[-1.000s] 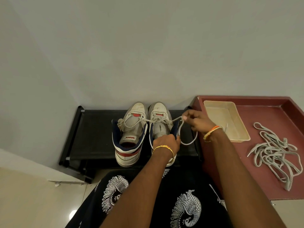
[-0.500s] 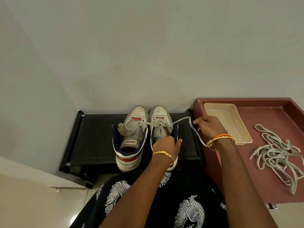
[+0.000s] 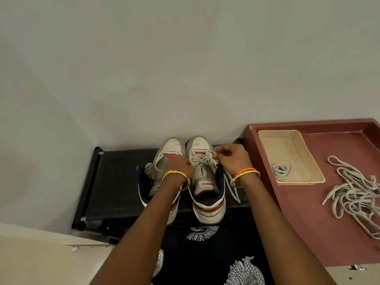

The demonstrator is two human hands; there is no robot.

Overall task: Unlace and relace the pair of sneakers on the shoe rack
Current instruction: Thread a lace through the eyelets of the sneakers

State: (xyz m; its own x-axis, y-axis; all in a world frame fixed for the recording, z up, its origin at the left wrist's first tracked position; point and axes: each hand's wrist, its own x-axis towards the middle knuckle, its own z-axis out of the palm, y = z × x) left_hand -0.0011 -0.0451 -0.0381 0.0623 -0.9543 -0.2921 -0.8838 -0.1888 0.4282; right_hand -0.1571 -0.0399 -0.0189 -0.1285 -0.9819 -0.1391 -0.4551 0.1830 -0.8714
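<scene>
— Where on the shoe rack [image 3: 115, 182]?

— Two sneakers side by side near its right end, toes to the wall. Left sneaker [image 3: 164, 167] laced, partly hidden under the left forearm. Right sneaker [image 3: 205, 182] touching it, tongue up, lacing slack across the upper eyelets.

— And the left hand [image 3: 180, 166]?

— Curled at the inner edge of the right sneaker's lacing; seemingly pinching the lace [image 3: 202, 160], though the fingertips stay hidden, so hard to be sure.

— Right hand [image 3: 231, 159]?

— Fingers bent, pinching a strand at the top-right eyelets. One loose end trailing down the outer side onto the rack.

— Step in hand?

— Probably unlacing the right sneaker, upper rows first.

— Next move?

— Likely easing the pinched strand out of its eyelet, bracing the shoe against sliding, then working row by row toward the toe.

— Further right?

— Maroon surface [image 3: 308, 223] with a beige tray [image 3: 314, 171] at its back-left corner holding one coiled lace, plus a loose pile of laces [image 3: 355, 196] by the right edge.
</scene>
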